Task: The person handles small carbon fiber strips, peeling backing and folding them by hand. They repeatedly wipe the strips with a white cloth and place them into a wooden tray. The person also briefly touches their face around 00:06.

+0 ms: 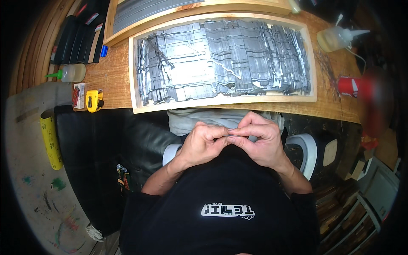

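Observation:
In front of my chest my left hand [205, 141] and my right hand [264, 137] meet, thumbs and fingertips pinched together. Between them shows the edge of a small, thin grey strip [239, 135]; the fingers hide most of it. Just beyond my hands, on the table, lies a shallow light-wood frame [221, 101]. Rows of overlapping thin grey strips [238, 51] fill it, uneven along the near edge. A thin, light twig-like piece [227, 69] rests on top of them.
Behind stands another wooden frame [174, 18]. A green-tipped bottle [73, 73] and yellow tape measure [94, 101] sit left on the table [114, 85]. At right are a white-nozzled bottle [335, 39] and red container [349, 86]. Grey cloth [182, 121] hangs below the table edge.

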Demonstrator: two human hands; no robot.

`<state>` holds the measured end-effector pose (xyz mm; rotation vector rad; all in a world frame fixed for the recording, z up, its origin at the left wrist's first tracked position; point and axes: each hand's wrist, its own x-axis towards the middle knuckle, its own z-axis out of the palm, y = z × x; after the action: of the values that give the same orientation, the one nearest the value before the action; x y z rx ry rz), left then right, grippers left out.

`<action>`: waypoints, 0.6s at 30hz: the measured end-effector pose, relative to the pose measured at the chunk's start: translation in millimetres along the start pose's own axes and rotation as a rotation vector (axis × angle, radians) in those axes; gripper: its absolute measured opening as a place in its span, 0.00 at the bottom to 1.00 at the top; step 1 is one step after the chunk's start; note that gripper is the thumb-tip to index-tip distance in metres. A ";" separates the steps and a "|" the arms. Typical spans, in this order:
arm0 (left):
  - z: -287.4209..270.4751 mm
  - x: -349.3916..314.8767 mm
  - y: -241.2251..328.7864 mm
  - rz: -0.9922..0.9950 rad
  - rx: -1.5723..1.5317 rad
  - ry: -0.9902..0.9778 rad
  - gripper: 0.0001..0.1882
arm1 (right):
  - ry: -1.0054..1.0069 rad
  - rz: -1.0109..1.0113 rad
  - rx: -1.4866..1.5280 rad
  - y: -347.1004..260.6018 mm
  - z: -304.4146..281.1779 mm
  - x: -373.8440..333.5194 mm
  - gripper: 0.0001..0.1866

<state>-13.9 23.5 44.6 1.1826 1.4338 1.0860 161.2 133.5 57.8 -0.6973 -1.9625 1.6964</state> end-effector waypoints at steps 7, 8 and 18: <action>9.3 -2.4 -2.9 0.001 0.011 -0.003 0.07 | 0.011 -0.097 -0.115 13.5 -3.3 -0.7 0.11; 9.5 -3.5 -0.9 -0.060 0.016 -0.055 0.07 | 0.006 -0.118 -0.155 15.8 -5.5 -1.5 0.12; 1.7 4.5 -2.1 -0.179 -0.609 0.245 0.07 | -0.240 0.006 -0.114 21.5 -17.2 -30.8 0.10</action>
<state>-12.9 27.8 41.7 0.4927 1.2247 1.4381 197.5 129.4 38.6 -0.5606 -2.2374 1.7511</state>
